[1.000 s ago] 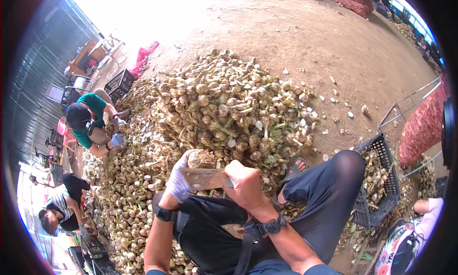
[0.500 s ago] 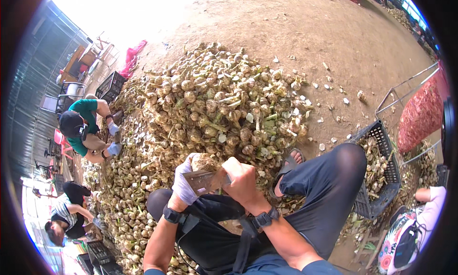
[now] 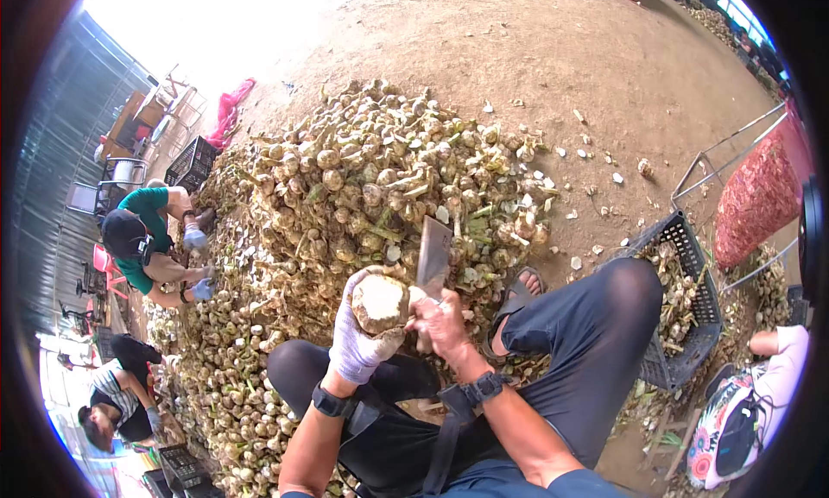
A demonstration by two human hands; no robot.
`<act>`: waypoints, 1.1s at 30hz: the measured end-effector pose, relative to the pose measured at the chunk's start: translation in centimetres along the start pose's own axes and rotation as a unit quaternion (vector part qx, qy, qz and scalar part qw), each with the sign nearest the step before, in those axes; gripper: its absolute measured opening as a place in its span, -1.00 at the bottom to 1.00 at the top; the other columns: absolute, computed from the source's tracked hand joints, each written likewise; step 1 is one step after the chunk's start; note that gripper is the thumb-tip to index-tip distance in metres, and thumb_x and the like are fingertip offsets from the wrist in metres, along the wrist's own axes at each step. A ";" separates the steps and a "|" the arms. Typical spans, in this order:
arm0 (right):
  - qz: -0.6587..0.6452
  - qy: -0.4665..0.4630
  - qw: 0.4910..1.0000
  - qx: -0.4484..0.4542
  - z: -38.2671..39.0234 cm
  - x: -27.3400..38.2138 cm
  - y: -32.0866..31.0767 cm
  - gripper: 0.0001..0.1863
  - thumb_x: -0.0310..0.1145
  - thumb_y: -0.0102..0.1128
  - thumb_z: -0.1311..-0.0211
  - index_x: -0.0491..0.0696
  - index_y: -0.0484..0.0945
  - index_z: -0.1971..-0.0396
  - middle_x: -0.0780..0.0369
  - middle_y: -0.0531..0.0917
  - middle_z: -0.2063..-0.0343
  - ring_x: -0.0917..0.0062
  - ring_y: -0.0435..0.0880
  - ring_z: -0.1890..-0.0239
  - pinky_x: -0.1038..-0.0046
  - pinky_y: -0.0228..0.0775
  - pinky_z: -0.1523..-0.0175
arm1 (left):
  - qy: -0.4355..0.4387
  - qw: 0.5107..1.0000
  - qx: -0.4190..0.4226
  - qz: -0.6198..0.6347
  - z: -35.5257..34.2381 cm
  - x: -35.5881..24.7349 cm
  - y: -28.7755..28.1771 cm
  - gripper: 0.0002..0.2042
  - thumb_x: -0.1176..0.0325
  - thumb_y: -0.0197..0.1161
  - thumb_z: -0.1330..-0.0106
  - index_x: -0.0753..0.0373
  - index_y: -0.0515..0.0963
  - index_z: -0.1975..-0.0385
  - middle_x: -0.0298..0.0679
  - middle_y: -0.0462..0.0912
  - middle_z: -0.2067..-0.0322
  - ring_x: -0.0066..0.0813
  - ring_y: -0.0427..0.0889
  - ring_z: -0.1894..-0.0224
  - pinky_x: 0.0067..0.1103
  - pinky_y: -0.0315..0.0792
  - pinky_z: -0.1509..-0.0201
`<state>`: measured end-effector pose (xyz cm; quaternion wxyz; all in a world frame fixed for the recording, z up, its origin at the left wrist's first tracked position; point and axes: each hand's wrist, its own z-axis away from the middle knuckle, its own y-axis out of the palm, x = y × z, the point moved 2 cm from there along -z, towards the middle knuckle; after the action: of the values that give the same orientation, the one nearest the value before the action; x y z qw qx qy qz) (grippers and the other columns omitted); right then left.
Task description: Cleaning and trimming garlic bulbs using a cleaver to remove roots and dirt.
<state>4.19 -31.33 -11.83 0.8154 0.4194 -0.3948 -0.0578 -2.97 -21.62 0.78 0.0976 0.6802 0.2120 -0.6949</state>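
My left hand [image 3: 356,341], in a pale glove, is wrapped round a large, round root vegetable [image 3: 381,301] with rough brown skin. A flat white cut face on it is turned up. My bare right hand [image 3: 441,324] grips a cleaver [image 3: 434,252] just to the right. Its broad blade points away from me, apart from the vegetable. Beyond both hands spreads a big heap of similar brown roots [image 3: 345,187] with stubby green and tan stems; pale trimmings lie among them. The exact kind of root I cannot tell.
At right stands a black plastic crate [image 3: 708,325] with trimmed pieces inside, near a red mesh sack [image 3: 760,196] beside a metal frame. Two people [image 3: 142,239] work along the heap's left side; another person's pink sleeve [image 3: 787,364] shows at lower right.
The cleaver has swung from lying across the vegetable to pointing away from me, off to the right. My left hand has turned the vegetable so its white cut face shows.
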 end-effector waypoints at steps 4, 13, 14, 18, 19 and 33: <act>-0.183 0.106 0.964 0.159 2.6 1.6 3.7 -0.81 -0.38 0.30 -0.29 -0.18 0.62 0.21 0.24 0.70 0.44 0.60 0.67 0.55 0.49 0.64 0.48 | -0.033 0.994 -0.004 0.103 0.3 -0.7 -0.5 -0.08 0.47 0.52 0.15 0.21 0.17 -0.31 -0.24 0.53 -0.06 -0.41 0.53 -0.10 -0.46 0.45 -0.22; 0.027 -0.068 0.994 0.079 1.8 5.2 3.0 -0.87 -0.41 0.29 -0.30 -0.15 0.57 0.36 0.34 0.56 0.52 0.62 0.60 0.57 0.47 0.63 0.40 | 0.127 0.964 -0.137 -0.187 0.3 -0.1 -2.8 -0.41 0.57 0.42 0.03 0.22 0.40 -0.08 -0.28 0.52 0.06 -0.42 0.54 0.05 -0.52 0.44 -0.13; 0.067 -0.096 0.989 0.093 1.9 5.5 3.1 -0.85 -0.46 0.21 -0.31 -0.22 0.64 0.23 0.34 0.61 0.55 0.69 0.61 0.51 0.54 0.64 0.36 | 0.082 0.975 -0.157 -0.135 0.3 0.2 -2.8 -0.42 0.57 0.40 0.00 0.22 0.39 -0.09 -0.29 0.52 0.07 -0.46 0.53 0.05 -0.54 0.45 -0.12; 0.275 -0.201 0.940 0.027 3.1 5.1 4.4 -0.83 -0.41 0.23 -0.23 -0.21 0.56 0.47 0.33 0.54 0.63 0.73 0.42 0.57 0.55 0.37 0.45 | -0.042 0.973 -0.211 0.078 0.7 -0.1 -2.5 -0.44 0.51 0.37 -0.10 0.23 0.35 -0.15 -0.32 0.53 0.08 -0.56 0.52 0.06 -0.59 0.47 -0.08; 0.274 -0.201 0.940 0.028 3.1 5.2 4.6 -0.83 -0.41 0.23 -0.23 -0.21 0.56 0.47 0.33 0.54 0.63 0.73 0.42 0.57 0.55 0.37 0.45 | -0.041 0.973 -0.212 0.077 0.8 0.2 -2.7 -0.44 0.51 0.37 -0.10 0.23 0.35 -0.15 -0.32 0.53 0.08 -0.56 0.52 0.06 -0.59 0.47 -0.08; 0.337 0.008 0.938 -0.083 -0.7 -6.3 -3.6 -0.76 -0.31 0.29 -0.20 -0.23 0.62 0.37 0.33 0.57 0.62 0.62 0.59 0.69 0.53 0.52 0.63 | -0.066 0.869 -0.127 0.474 2.9 1.2 -9.9 -0.58 0.28 0.34 -0.24 0.20 0.41 -0.05 -0.22 0.52 0.15 -0.44 0.56 0.19 -0.52 0.60 0.16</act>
<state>1.21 -30.54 -18.42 0.8225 0.1931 -0.4998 0.1910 -9.89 -13.91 1.16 0.5144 0.6330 -0.0560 -0.5759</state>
